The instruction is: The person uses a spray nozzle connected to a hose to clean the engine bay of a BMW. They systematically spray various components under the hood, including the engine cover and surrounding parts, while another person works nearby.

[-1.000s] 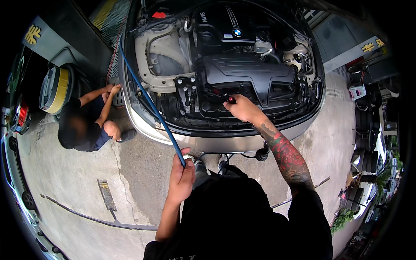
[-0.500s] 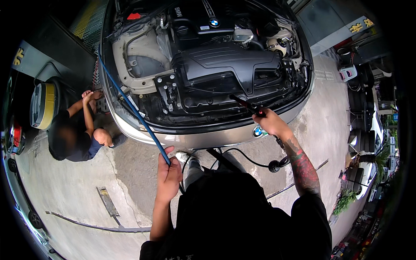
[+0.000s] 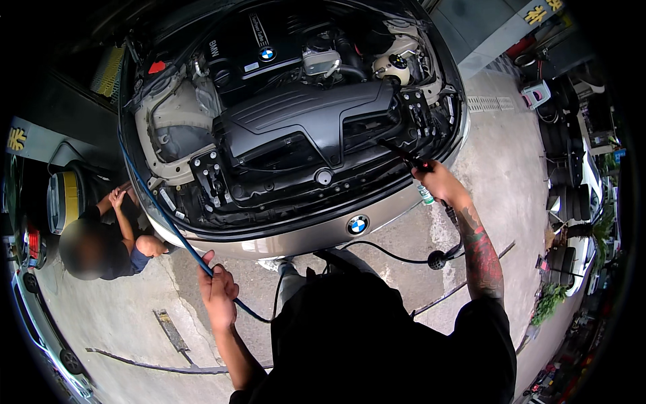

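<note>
My left hand (image 3: 217, 294) is closed around a blue hose (image 3: 171, 227). The hose comes from the far left along the car's fender, passes through my fingers and sags toward my body. My right hand (image 3: 441, 183) grips a black gun-like tool (image 3: 405, 156) with red parts. Its dark nozzle points over the front of the open engine bay. Below that hand shows a green and white part (image 3: 425, 194), and a black line hangs from the grip. In front lies the ribbed grey engine-bay cover (image 3: 289, 121), apart from both hands.
The car's front bumper (image 3: 303, 239) stands just before me. At the left, a co-worker (image 3: 118, 249) crouches beside a yellow and grey machine (image 3: 64, 202). A dark cable with a round black piece (image 3: 437, 260) hangs near my right forearm. Tyres (image 3: 560, 168) stand at the right.
The view has shifted, so the car sits further left. My right hand has moved the tool toward the right side of the engine bay. The blue hose now sags behind my left hand.
</note>
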A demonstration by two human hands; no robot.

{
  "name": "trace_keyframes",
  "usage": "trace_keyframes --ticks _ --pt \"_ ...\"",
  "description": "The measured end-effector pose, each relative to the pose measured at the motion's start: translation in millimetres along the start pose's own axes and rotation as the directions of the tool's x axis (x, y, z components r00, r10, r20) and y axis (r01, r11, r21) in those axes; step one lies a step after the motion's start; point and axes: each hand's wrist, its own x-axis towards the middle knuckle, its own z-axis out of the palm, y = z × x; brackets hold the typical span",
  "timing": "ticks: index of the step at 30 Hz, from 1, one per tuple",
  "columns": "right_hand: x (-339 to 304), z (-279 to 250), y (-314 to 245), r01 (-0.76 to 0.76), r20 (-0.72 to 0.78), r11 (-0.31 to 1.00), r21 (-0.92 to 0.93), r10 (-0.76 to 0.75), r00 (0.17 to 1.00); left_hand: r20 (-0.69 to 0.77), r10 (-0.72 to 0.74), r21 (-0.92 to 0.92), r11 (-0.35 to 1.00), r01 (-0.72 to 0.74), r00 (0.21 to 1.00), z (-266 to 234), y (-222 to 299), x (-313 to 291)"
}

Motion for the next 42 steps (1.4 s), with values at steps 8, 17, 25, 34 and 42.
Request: trace_keyframes --ticks 8,17,25,34,42 --pt "47 -49 27 -0.097 0.177 0.98 0.176 0.066 0.982 -0.169 0.075 0.022 0.997 -0.073 0.983 39 -13 7" --pt "90 -61 37 0.033 0.06 0.998 0.052 -0.036 0.998 -0.191 0.086 0.048 0.996 -0.078 0.978 65 -11 8" --pt "113 -73 62 0.122 -0.046 0.988 0.1 -0.118 0.992 -0.154 0.103 0.05 0.994 -0.096 0.983 94 -13 12" --pt "90 -73 84 0.07 -0.078 0.987 0.145 -0.059 0.995 -0.114 0.091 0.031 0.996 -0.088 0.989 100 -12 6" --pt "96 -55 114 0.139 -0.187 0.986 0.094 -0.119 0.975 -0.072 0.076 0.042 0.996 -0.073 0.994 105 -17 0"
